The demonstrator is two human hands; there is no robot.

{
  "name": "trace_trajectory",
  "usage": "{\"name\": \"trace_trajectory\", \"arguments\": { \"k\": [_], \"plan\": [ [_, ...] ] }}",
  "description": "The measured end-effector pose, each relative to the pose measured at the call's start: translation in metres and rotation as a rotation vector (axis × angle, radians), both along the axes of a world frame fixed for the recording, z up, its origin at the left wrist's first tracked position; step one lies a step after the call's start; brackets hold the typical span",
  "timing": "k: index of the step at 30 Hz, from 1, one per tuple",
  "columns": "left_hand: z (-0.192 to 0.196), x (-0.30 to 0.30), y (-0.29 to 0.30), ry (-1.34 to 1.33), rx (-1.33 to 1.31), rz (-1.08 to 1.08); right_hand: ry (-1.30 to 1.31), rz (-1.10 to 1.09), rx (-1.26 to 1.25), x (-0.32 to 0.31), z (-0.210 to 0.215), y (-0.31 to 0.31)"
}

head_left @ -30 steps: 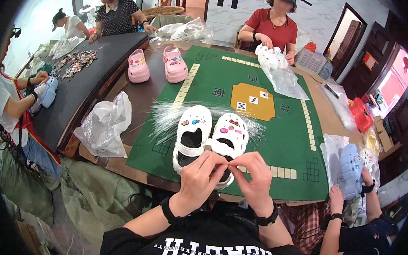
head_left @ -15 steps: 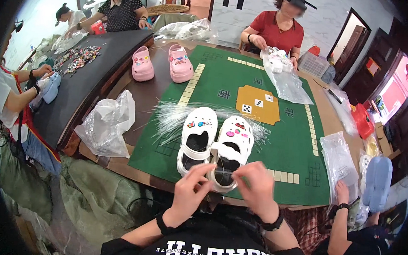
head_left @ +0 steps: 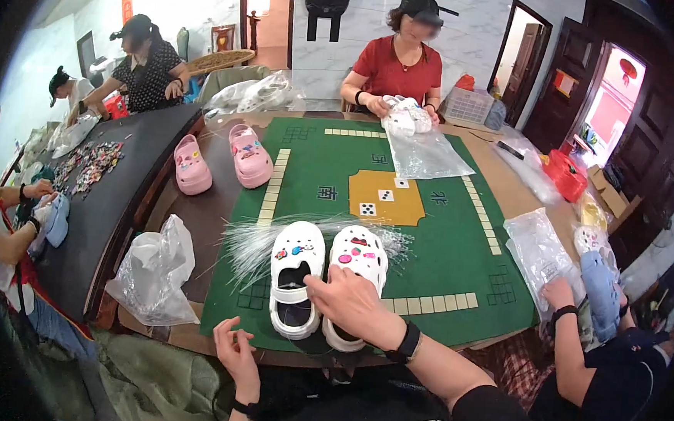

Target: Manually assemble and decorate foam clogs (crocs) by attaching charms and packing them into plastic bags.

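A pair of white clogs stands side by side near the table's front edge, with colourful charms on the toes. My right hand reaches across the right clog and covers part of its opening. Its bent fingers come to the inner edge of the left clog's opening; whether they pinch anything is too small to make out. Off the table's front edge, left of the clogs, my left hand holds nothing, its fingers apart. Behind the clogs spreads a bundle of thin clear plastic strands.
Pink clogs stand at the back left of the green mat. A clear bag lies left, another bag right. Across the table a person in red handles bagged white clogs. Co-workers' hands are at both sides.
Both hands were together at the right clog's heel with a thin strand between them. They have parted: the left dropped back left, the right moved over toward the left clog. The view shifted too.
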State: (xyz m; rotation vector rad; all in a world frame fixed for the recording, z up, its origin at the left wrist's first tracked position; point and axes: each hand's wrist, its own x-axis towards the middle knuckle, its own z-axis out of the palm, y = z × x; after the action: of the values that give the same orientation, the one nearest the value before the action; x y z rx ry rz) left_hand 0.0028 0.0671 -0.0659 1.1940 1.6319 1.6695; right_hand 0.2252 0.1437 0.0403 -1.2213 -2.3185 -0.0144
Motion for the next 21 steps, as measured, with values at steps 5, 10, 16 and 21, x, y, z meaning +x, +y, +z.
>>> {"name": "trace_trajectory", "arguments": {
  "k": [5,10,16,21],
  "plan": [
    [-0.018,0.012,0.017,0.349,0.121,0.015,0.025,0.191,-0.134,0.021,-0.003,-0.008],
    [-0.018,0.001,0.009,0.268,0.079,0.016,0.213,0.148,-0.393,0.082,0.052,-0.009],
    [0.0,-0.005,0.012,0.166,-0.022,-0.05,0.239,-0.119,-0.477,0.188,0.098,-0.007],
    [0.044,-0.066,0.049,0.687,0.161,0.138,0.378,-0.312,-0.327,0.29,0.09,0.007]
  ]
}}
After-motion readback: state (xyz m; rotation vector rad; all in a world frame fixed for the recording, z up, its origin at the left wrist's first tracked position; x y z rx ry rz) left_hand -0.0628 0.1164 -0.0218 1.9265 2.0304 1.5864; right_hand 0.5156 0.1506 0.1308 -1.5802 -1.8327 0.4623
